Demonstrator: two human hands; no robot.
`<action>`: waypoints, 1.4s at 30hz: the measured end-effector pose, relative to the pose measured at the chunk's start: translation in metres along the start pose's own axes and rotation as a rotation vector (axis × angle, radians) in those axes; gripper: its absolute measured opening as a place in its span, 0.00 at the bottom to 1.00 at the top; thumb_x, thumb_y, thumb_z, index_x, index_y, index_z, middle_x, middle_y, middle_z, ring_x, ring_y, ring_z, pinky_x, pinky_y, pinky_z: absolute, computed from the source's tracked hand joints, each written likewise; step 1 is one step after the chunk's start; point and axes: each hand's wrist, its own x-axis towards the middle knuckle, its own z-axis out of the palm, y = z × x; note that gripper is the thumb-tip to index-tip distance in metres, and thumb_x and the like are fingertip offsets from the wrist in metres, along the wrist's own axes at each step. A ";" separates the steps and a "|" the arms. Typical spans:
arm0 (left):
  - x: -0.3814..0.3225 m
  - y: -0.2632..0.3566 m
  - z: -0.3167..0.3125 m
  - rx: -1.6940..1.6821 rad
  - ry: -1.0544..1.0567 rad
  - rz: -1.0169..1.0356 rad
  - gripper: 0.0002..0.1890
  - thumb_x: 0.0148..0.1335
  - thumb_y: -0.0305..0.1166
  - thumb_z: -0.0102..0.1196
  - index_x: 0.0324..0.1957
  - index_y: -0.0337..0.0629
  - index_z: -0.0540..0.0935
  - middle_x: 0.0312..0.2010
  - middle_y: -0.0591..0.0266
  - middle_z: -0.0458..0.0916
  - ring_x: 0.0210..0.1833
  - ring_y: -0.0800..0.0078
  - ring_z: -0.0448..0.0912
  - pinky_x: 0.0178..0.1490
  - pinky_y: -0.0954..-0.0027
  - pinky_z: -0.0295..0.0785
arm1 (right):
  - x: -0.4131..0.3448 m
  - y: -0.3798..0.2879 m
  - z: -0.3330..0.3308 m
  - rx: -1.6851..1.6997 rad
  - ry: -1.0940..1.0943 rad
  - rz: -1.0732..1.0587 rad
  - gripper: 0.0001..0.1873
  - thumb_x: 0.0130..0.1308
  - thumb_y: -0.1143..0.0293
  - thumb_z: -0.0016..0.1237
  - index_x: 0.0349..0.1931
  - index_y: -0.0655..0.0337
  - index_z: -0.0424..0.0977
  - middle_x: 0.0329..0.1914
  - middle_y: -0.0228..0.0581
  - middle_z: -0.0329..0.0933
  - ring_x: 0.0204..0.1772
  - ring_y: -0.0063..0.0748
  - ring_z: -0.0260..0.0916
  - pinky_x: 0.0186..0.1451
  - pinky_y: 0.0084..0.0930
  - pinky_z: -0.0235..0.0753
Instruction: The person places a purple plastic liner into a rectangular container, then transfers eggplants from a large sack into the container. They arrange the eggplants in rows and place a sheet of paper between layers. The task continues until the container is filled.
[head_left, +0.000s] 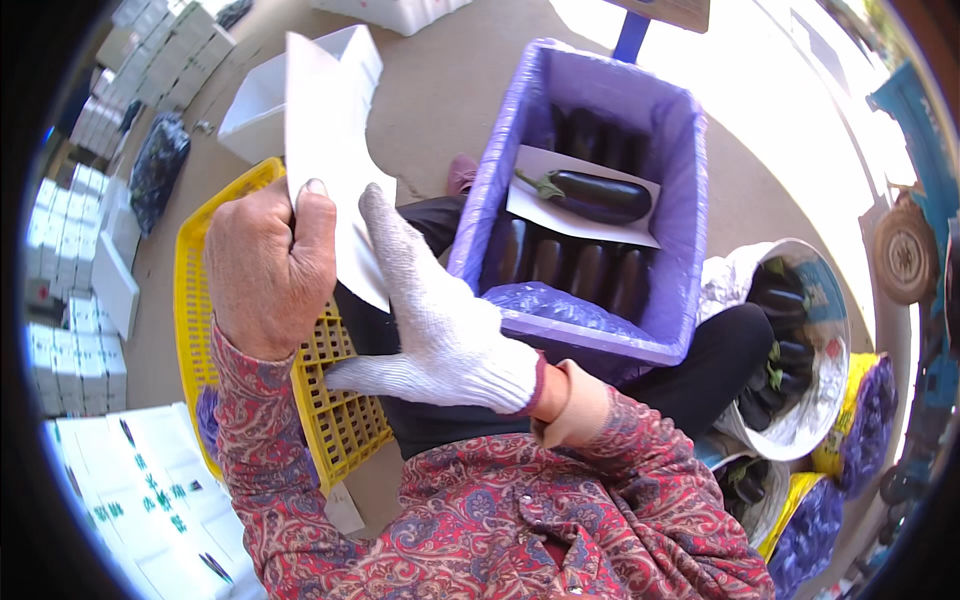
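My bare left hand (274, 266) grips the lower left edge of a curled white paper sheet (326, 127) between thumb and fingers. My right hand (442, 337), in a white knitted glove, lies against the sheet's right edge, its thumb and fingers spread; whether it pinches the sheet I cannot tell. To the right stands a crate lined with purple plastic film (694, 225). Inside, one eggplant (604, 196) rests on a white paper sheet (536, 161), its green stem to the left. More dark eggplants (589, 266) stand side by side below and above that sheet.
A yellow plastic basket (187, 300) is under my left arm, with an open white foam box (255, 112) beyond. White tubs of eggplants (840, 360) and yellow bags with purple film (870, 420) stand at right. Stacked white boxes (75, 240) fill the left side.
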 end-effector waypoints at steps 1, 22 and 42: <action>0.009 0.023 0.024 -0.001 -0.011 0.100 0.22 0.77 0.43 0.52 0.34 0.34 0.87 0.21 0.50 0.83 0.25 0.57 0.86 0.31 0.58 0.77 | -0.004 0.011 0.003 0.045 0.143 0.004 0.66 0.56 0.58 0.74 0.84 0.71 0.40 0.79 0.72 0.58 0.80 0.66 0.61 0.80 0.43 0.65; 0.005 0.037 0.377 0.232 -0.651 0.507 0.45 0.67 0.60 0.63 0.82 0.72 0.59 0.85 0.49 0.48 0.85 0.29 0.45 0.78 0.17 0.42 | -0.147 0.167 -0.184 0.741 0.879 1.446 0.18 0.78 0.63 0.53 0.59 0.67 0.72 0.41 0.48 0.80 0.40 0.47 0.82 0.48 0.46 0.87; 0.028 0.071 0.389 0.046 -0.435 0.513 0.40 0.74 0.47 0.57 0.84 0.58 0.57 0.86 0.53 0.47 0.87 0.40 0.43 0.81 0.23 0.34 | -0.284 0.122 -0.513 -1.652 0.046 1.080 0.32 0.70 0.59 0.53 0.74 0.55 0.68 0.73 0.47 0.73 0.75 0.53 0.69 0.75 0.48 0.71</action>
